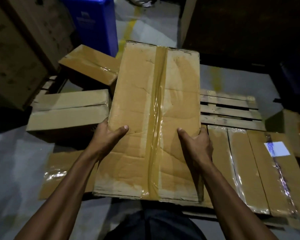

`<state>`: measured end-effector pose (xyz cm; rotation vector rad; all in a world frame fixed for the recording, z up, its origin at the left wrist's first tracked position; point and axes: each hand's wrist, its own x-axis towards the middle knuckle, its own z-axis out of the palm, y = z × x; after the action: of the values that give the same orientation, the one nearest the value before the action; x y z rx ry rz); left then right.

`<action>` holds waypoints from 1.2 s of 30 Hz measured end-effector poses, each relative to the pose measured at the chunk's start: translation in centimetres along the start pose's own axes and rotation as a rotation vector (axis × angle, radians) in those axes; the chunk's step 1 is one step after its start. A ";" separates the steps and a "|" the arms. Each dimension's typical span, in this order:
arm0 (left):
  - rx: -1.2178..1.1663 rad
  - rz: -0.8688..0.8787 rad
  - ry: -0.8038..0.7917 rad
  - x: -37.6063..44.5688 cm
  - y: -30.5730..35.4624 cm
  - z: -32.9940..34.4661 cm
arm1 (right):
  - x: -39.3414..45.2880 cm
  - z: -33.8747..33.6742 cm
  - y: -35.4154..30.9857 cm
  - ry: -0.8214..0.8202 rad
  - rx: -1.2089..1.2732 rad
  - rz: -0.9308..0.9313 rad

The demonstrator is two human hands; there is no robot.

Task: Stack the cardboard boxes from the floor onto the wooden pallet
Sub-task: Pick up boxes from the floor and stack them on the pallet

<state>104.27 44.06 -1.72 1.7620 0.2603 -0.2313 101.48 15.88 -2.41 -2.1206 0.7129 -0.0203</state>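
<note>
Currently left hand (109, 135) and right hand (197, 144) are gripping the box (154, 110) by its side edges, thumbs on top, carrying it above the pallet (230, 108). Advising: keep it level, lower it square beside the flat box (249, 167).

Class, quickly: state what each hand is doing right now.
Left hand: grips the left edge of the taped cardboard box, thumb on top.
Right hand: grips its right edge.

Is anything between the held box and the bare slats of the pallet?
Nothing visible. Both hands, left hand and right hand, grip the taped box; the bare pallet slats lie just to its right, unobstructed.
</note>
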 end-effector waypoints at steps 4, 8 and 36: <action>0.017 0.005 -0.019 7.1 1.6 1.3 | 6.1 1.2 -2.0 0.007 0.016 0.019; 0.013 0.006 -0.019 13.5 4.2 2.3 | 12.4 1.7 -5.4 0.005 0.022 0.022; 0.158 0.078 -0.368 68.0 23.2 5.1 | 51.7 13.7 -28.8 0.314 0.105 0.323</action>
<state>176.00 37.78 -1.25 1.8418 -0.0953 -0.5239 162.18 13.46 -1.59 -1.8989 1.2074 -0.2135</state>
